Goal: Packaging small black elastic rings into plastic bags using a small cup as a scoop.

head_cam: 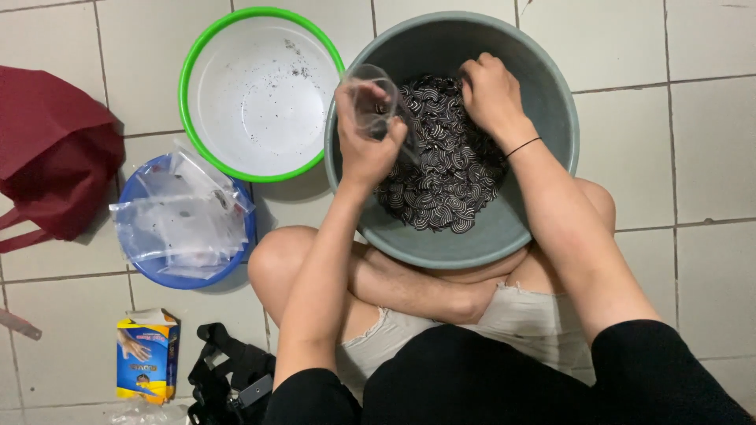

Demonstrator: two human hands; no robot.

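I sit cross-legged on a tiled floor with a grey basin (551, 102) resting on my legs. It holds a heap of small black pieces with white swirl patterns (441, 169). My left hand (364, 142) is over the basin's left rim, holding open a small clear plastic bag (370, 94). My right hand (490, 93) is at the far side of the heap, fingers curled into the pieces; whether it grips any is hidden. A thin black band circles that wrist.
A white bowl with a green rim (260, 94) stands left of the basin, holding a few dark specks. A blue dish (189, 228) carries several clear plastic bags. A dark red bag (51, 149), a yellow-blue box (146, 358) and a black strap (228, 374) lie at left.
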